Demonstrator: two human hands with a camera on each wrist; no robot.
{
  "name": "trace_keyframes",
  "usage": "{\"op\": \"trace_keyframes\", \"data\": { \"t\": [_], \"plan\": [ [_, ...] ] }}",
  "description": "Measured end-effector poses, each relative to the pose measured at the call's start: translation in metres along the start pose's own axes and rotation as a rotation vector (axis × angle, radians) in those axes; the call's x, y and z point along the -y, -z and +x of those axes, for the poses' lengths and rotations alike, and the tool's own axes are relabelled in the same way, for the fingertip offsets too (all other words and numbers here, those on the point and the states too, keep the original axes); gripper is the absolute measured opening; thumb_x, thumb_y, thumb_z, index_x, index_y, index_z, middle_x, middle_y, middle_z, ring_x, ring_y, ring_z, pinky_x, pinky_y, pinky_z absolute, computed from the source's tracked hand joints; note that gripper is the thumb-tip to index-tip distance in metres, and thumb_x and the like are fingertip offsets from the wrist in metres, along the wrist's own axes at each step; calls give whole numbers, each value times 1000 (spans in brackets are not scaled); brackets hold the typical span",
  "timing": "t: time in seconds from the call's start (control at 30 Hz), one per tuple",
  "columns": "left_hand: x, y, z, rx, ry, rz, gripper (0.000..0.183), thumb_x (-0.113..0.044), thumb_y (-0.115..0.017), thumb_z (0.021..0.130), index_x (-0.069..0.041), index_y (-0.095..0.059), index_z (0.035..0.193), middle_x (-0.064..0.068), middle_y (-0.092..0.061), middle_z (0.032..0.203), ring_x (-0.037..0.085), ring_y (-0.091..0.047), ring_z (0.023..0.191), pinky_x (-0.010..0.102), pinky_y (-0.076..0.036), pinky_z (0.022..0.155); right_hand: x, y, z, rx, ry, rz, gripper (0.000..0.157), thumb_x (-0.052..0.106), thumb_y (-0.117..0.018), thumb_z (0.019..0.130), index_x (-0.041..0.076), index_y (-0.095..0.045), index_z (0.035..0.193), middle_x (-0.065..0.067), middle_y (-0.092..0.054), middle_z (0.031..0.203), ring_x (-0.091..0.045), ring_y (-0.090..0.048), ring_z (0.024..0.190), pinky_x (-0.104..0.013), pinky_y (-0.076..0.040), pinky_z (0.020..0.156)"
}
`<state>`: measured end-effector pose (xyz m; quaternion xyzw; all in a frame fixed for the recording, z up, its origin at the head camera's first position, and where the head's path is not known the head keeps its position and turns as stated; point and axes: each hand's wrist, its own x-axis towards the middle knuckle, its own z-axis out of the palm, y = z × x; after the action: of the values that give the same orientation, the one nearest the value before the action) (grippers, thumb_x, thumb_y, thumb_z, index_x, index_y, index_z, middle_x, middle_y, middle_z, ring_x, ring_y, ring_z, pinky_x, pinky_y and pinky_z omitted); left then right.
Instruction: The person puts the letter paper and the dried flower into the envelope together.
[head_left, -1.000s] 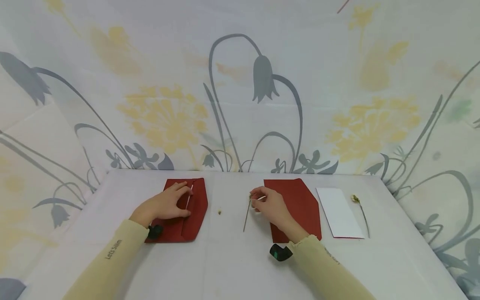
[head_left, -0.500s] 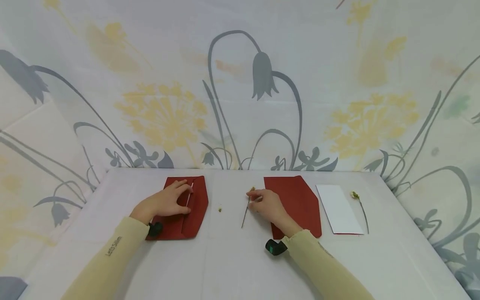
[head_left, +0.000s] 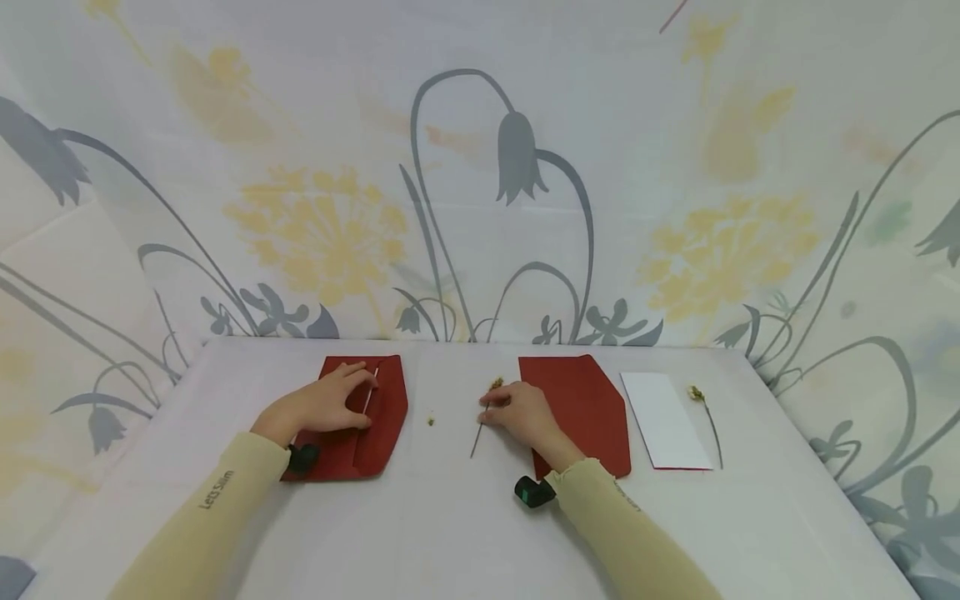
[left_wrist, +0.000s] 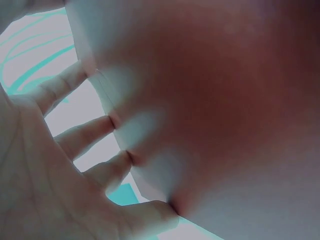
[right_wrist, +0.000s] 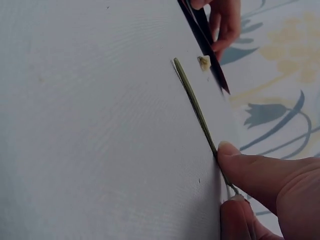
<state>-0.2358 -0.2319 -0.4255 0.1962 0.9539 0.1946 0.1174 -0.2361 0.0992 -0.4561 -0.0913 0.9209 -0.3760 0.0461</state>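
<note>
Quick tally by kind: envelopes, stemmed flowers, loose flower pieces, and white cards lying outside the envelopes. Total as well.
Red envelopes: 2
Stemmed dried flowers: 2
Loose flower piece: 1
White card outside the envelopes: 1
Total: 6

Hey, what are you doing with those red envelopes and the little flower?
A person is working with both hands. Their left hand rests on one red envelope, fingers spread. Their right hand pinches a dried flower by its stem. A tiny loose bit lies between the hands. The other red envelope is partly hidden by the right hand and arm, and farther right lie a white card and a second dried flower.
</note>
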Motion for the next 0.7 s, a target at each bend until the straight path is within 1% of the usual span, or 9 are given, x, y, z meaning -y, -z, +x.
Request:
{"op": "trace_keyframes", "data": {
  "t": [0.17, 0.3, 0.53, 0.7],
  "plan": [
    [-2, 2, 0, 2, 8, -3, 50, -31, -69, 79, -14, -51, 122, 21, -27, 147, 39, -29, 131, 56, -35, 97, 2, 3, 0, 21, -5, 4, 11, 29, -78, 74, 25, -72, 83, 5, -59, 86, -15, -52, 84, -32, -44, 70],
    [-4, 3, 0, 8, 14, 0, 49, -30, -68, 79, -14, -50, 122, 21, -27, 147, 40, -29, 131, 57, -35, 97, 3, 4, 1, 39, -14, 10, 13, 28, -79, 73, 23, -68, 78, 6, -59, 80, -15, -51, 79, -30, -43, 67],
    [-4, 4, 1, 29, 30, -11, 48, -28, -65, 80, -13, -50, 123, 20, -26, 148, 40, -26, 133, 57, -34, 98, 4, 3, -1, 42, 24, 69, 18, 17, -80, 72, 17, -67, 84, 5, -61, 76, -13, -54, 74, -29, -45, 65],
    [-1, 1, 2, 25, 22, -8, 46, -27, -65, 80, -14, -51, 122, 20, -25, 149, 39, -24, 134, 56, -34, 98, 8, 3, -3, 23, 29, 31, 12, 12, -74, 75, 15, -66, 84, 4, -60, 73, -13, -54, 68, -28, -46, 59]
  ]
}}
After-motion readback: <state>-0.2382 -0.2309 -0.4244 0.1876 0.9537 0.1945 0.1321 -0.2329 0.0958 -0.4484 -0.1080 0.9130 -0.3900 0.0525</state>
